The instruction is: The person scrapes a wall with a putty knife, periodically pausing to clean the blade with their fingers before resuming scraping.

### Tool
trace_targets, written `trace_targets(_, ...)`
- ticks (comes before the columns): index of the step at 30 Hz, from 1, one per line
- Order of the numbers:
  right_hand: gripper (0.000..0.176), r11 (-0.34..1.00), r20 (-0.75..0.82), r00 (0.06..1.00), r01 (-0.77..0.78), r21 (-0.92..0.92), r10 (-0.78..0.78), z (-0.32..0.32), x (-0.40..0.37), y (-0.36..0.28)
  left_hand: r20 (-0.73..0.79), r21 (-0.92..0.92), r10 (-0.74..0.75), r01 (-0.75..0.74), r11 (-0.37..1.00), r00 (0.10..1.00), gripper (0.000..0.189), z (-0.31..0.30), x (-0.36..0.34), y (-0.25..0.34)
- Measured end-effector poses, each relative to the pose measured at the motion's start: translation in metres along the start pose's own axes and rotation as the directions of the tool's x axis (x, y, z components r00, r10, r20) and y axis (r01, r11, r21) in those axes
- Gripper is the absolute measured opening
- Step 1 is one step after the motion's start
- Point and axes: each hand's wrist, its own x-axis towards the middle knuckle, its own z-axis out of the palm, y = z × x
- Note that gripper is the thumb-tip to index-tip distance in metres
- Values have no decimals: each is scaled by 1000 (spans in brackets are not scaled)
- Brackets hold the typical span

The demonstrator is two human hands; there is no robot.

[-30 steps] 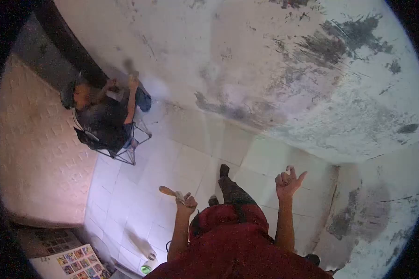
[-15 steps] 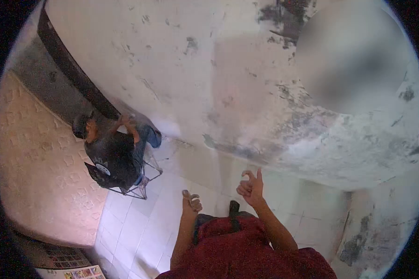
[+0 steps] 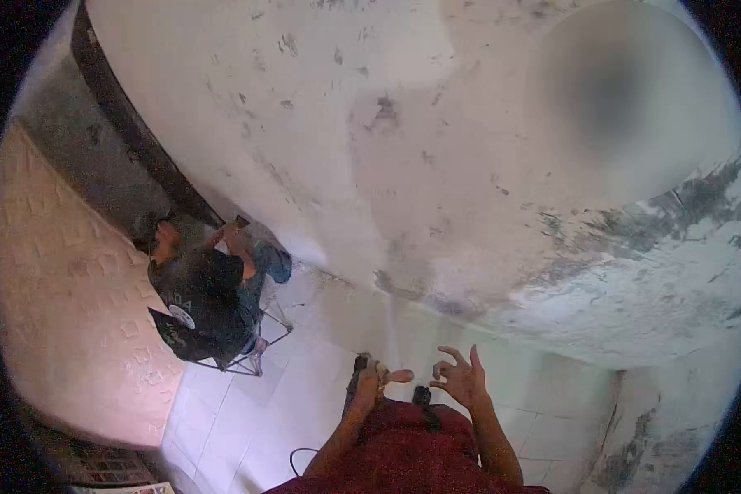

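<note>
Left hand (image 3: 372, 382) and right hand (image 3: 463, 382), in head view, closer together than second ago. We curl left fingers round handled tool (image 3: 400, 376); its rounded handle end, pointing outward earlier, now points toward right hand. Right fingers spread, apart from handle. Tool's other end: cannot tell. Handle between hands; we judge it within easy right-hand reach. Seated co-worker (image 3: 202, 288) still beside stained wall (image 3: 469, 165).

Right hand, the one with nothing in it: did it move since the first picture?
Yes. Your right hand now shows farther left of the floor corner.
</note>
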Motion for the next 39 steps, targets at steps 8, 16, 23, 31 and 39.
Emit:
trace_targets(8, 69, 940, -137, 976, 121, -319, -172, 62, 61, 33, -29, 427, 160, -133, 895, 987, 57, -20, 88, 131)
trace_targets(16, 77, 964, -203, 967, 99, -248, -152, 81, 90, 51, 182, 457, 367, -409, 790, 912, 62, -27, 130, 169)
trace_targets(23, 68, 961, -321, 912, 200, -190, -254, 89, 83, 73, 486, 422, 317, -536, 731, 814, 62, -2, 139, 183)
trace_targets(31, 48, 889, -428, 839, 131, -439, -335, 91, 87, 68, 608, 336, 405, -684, 648, 683, 59, 6, 162, 141)
trace_targets(39, 34, 663, -481, 753, -80, -744, -449, 85, 74, 111, 779, 256, 111, -475, 842, 617, 56, -18, 156, 164)
